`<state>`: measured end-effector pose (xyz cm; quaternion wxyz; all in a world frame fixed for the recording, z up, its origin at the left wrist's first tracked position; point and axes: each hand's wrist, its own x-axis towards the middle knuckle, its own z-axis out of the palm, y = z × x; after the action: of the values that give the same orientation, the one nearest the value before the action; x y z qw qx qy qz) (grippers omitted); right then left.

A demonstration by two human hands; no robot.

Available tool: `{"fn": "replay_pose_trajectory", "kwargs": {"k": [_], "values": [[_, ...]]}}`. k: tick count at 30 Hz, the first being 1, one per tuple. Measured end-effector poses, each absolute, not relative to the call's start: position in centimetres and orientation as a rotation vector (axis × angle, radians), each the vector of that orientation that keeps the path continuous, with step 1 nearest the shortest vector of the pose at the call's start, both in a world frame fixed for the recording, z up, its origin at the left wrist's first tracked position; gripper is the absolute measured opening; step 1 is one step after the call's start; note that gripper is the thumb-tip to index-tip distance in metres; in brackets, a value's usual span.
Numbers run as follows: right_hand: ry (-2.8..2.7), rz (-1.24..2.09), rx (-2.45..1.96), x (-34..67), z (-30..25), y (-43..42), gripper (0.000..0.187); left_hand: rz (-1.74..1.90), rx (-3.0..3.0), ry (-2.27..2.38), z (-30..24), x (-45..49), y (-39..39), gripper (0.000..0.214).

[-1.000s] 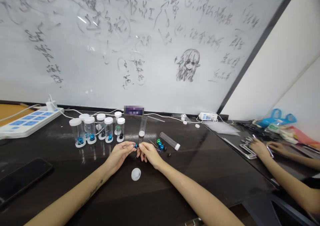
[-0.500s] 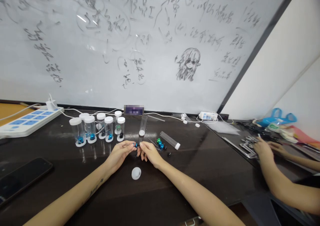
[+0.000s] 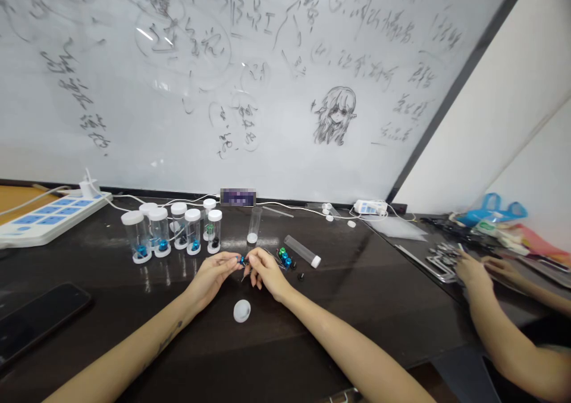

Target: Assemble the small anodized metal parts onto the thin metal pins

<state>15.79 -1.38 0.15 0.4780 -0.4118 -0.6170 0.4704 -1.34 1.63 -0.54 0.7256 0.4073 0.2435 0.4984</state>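
I have the grip of the left hand (image 3: 213, 279) pinched closed on a small blue part (image 3: 241, 260) over the bench (image 3: 200, 355); the right hand (image 3: 266, 273) has its fingertips at the part's other end, whether gripping I cannot tell. Finished, I judge: the upright capped tubes (image 3: 193, 227), several with parts inside. Unfinished, apparently: the part in hand, the loose green and blue parts (image 3: 286, 261) nearby, and the loose white cap (image 3: 241, 311).
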Motion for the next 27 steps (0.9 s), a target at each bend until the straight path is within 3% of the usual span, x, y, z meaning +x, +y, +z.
{"fn": "replay_pose_trajectory", "kwargs": {"k": [27], "values": [[-1.544, 1.179, -1.038, 15.99, -0.65, -0.86, 0.043, 1.096, 0.912, 0.547, -0.45, -1.33, 1.54, 0.015]]}}
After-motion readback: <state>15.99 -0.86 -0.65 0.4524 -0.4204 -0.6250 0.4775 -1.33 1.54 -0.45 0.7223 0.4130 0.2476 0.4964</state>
